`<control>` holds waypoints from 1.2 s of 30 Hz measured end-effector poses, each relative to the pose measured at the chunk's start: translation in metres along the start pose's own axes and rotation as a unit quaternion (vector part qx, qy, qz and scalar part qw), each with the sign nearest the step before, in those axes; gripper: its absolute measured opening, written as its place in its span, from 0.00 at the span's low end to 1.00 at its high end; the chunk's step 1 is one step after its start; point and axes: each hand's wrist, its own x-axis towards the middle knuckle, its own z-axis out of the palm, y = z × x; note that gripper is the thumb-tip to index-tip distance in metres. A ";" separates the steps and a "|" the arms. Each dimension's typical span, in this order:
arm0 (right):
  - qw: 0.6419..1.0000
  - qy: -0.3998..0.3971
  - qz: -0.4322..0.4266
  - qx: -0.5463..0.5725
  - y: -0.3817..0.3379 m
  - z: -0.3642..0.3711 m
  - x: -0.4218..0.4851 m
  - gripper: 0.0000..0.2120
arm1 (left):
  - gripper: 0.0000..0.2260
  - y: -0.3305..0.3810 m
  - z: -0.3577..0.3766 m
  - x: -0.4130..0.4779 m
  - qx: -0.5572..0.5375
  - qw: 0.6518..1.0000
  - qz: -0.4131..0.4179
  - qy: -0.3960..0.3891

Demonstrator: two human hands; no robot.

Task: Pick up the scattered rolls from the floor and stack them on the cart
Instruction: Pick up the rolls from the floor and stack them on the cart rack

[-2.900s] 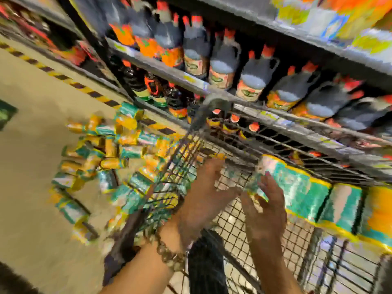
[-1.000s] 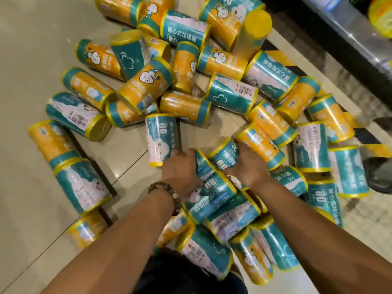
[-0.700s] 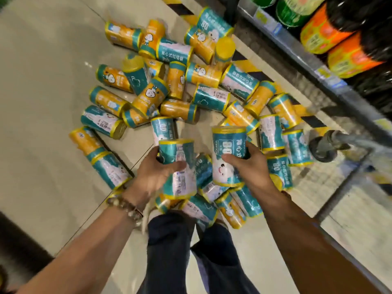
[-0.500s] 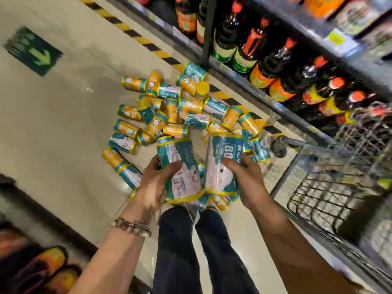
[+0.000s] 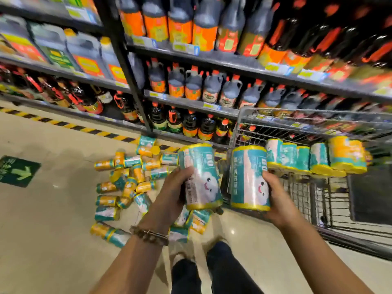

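I hold one teal-and-yellow roll in each hand, both upright at chest height. My left hand (image 5: 172,193) grips the left roll (image 5: 200,177) from its left side. My right hand (image 5: 275,198) wraps the right roll (image 5: 248,179) from the right. The right roll is just in front of the wire cart's near corner (image 5: 237,124). Several rolls (image 5: 316,158) stand in a row inside the cart. A pile of many more rolls (image 5: 129,181) lies scattered on the floor to my left.
Store shelves (image 5: 191,105) full of dark bottles with orange labels run along the far side, behind the cart and pile. A yellow-black stripe (image 5: 63,124) edges the floor below them. A green arrow sign (image 5: 18,171) is on the beige floor at left. My legs (image 5: 212,270) are below.
I was crouched gripping two rolls in the floor pile; I lifted one in each hand, stood up and turned right, so the cart with its stacked rolls is now in front of them.
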 end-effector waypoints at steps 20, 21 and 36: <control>0.943 0.310 -0.098 -0.071 -0.096 -0.301 0.203 0.19 | 0.34 -0.175 0.274 0.317 0.279 0.952 -0.111 0.057; 0.938 0.317 -0.086 -0.111 -0.092 -0.308 0.215 0.26 | 0.38 -0.186 0.275 0.336 0.296 0.948 -0.100 0.067; 0.812 0.399 -0.131 -0.406 -0.080 -0.333 0.291 0.30 | 0.33 -0.243 0.321 0.393 0.490 0.858 0.015 0.155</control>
